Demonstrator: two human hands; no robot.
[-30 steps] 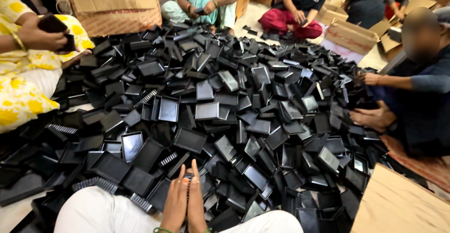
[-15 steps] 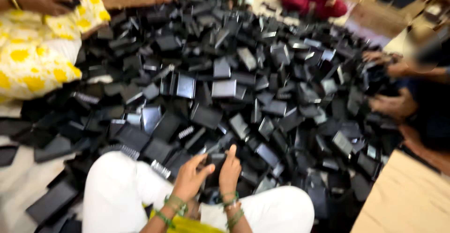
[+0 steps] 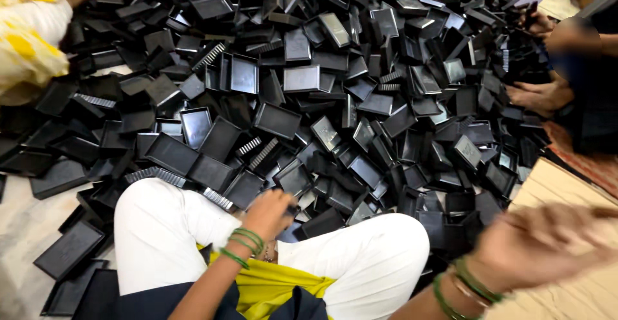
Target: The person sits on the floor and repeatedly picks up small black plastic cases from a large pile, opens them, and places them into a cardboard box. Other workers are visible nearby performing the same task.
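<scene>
L hand (image 3: 269,212) curls narrow on a small black tray (image 3: 293,209) at pile (image 3: 335,82) edge. R hand (image 3: 547,246) blurred, fingers spread wide, holds nothing, over cardboard (image 3: 566,185).

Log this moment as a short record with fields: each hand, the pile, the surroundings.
left hand: at the near edge of the pile, closed on a small black part; grip detail unclear
right hand: raised over a cardboard sheet, blurred, holding nothing visible
pile: black plastic trays heaped on the floor
others: people seated around the pile
</scene>
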